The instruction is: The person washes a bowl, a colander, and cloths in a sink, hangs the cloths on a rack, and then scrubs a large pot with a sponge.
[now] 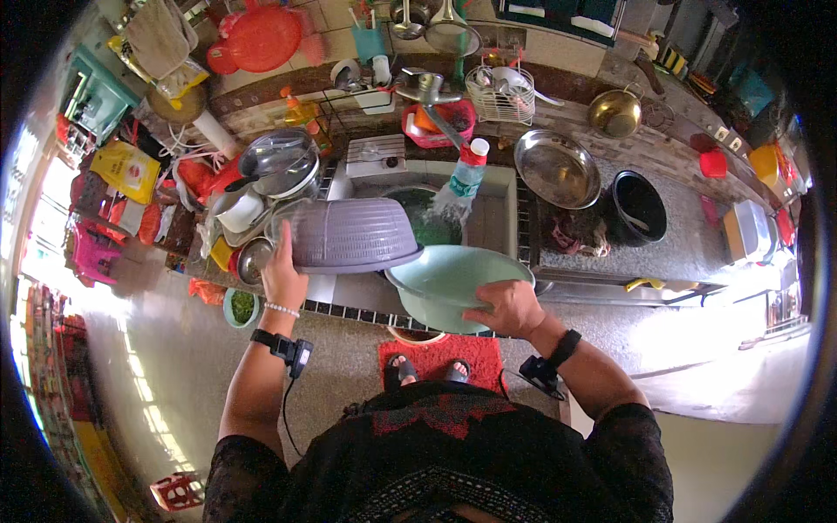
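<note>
My left hand (282,268) grips the end of a lilac plastic basket (353,229), turned on its side so its ribbed wall faces up. With my right hand (510,307) I hold the rim of a pale green plastic basin (451,274), tilted at the sink's front edge. The basket's rim overlaps the basin's left side. Behind them, water runs from a tap (428,91) fitted with a cut plastic bottle (467,170) as a spout. It pours toward a dark green round vessel (418,202) in the sink (503,196); its contents are hard to make out.
Right of the sink stand a steel bowl (556,167), a wet cloth (575,238) and a black bucket (634,209). Stacked pots (281,163) and a small steel bowl (254,261) crowd the left. A bowl of chopped greens (242,307) sits lower left. A red mat (444,359) lies underfoot.
</note>
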Available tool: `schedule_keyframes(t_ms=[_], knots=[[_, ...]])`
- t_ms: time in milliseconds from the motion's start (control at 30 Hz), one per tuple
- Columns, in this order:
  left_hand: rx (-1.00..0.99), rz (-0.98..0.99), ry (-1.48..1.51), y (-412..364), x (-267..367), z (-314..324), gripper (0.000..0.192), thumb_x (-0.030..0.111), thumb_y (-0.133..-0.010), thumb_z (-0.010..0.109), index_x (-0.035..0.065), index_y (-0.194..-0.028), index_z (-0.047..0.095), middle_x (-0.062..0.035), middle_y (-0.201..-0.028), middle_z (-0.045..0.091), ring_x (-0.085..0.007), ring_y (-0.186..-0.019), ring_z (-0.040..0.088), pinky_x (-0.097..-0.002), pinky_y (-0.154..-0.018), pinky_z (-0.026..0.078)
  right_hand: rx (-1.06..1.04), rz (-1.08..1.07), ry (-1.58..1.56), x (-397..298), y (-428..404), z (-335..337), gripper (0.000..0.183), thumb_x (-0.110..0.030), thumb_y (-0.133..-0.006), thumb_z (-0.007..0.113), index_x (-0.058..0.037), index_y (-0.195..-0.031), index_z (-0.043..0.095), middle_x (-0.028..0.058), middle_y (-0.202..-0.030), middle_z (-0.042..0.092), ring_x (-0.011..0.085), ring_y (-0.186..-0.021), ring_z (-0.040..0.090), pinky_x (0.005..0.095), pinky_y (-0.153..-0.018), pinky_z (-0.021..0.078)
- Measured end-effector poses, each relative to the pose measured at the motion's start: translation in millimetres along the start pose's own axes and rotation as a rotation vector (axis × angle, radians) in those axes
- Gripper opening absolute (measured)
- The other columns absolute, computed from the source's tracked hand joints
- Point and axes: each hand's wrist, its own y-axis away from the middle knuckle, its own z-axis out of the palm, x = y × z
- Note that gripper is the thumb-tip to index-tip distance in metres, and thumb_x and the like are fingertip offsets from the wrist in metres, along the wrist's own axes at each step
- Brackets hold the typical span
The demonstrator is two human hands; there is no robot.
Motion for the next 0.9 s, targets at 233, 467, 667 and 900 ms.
schedule_keyframes(t_ms=[233, 467, 667, 900], knots=[[-0.177, -0.339, 0.059, 16, -20, 2, 0.069, 0.000, -0.069, 0.053, 0.0101, -0.134, 0.032, -0.0223, -0.104, 0.060, -0.0394, -0.088, 0.059, -0.0436, -0.077, 0.047, -0.142, -0.012, 0.000, -10, -2, -7, 0.036, -0.045, -0.073, 0.063, -0.0088, -0.077, 0.062, 0.0093, -0.082, 0.064, 0.0296, -0.076, 0.061, 0.0407, -0.064, 0.0483], [-0.262, -0.764, 0.542, -19, -36, -15, 0.044, 0.011, -0.074, 0.052, 0.0022, -0.117, 0.043, -0.0170, -0.092, 0.060, -0.0300, -0.074, 0.064, -0.0388, -0.037, 0.050, -0.168, -0.365, 0.111, -10, 4, 57, 0.020, -0.032, -0.069, 0.062, -0.0203, -0.084, 0.059, -0.0031, -0.080, 0.055, 0.0183, -0.085, 0.055, 0.0380, -0.080, 0.0398], [-0.617, -1.268, 0.798, 32, -86, 26, 0.036, 0.021, -0.062, 0.063, 0.0066, -0.095, 0.057, -0.0093, -0.085, 0.060, -0.0248, -0.069, 0.059, -0.0383, -0.056, 0.050, -0.164, -0.512, 0.337, -10, -1, 102, 0.013, -0.026, -0.067, 0.057, -0.0242, -0.079, 0.055, -0.0036, -0.079, 0.046, 0.0173, -0.088, 0.048, 0.0417, -0.088, 0.0324], [-0.812, -1.491, 1.061, 89, -45, 70, 0.012, 0.008, -0.066, 0.060, 0.0056, -0.077, 0.056, -0.0067, -0.073, 0.057, -0.0240, -0.063, 0.055, -0.0414, -0.059, 0.049, -0.189, -0.426, 0.198, -2, 25, 121, 0.030, -0.023, -0.069, 0.056, -0.0242, -0.099, 0.064, 0.0005, -0.123, 0.051, 0.0208, -0.115, 0.044, 0.0436, -0.097, 0.0290]])
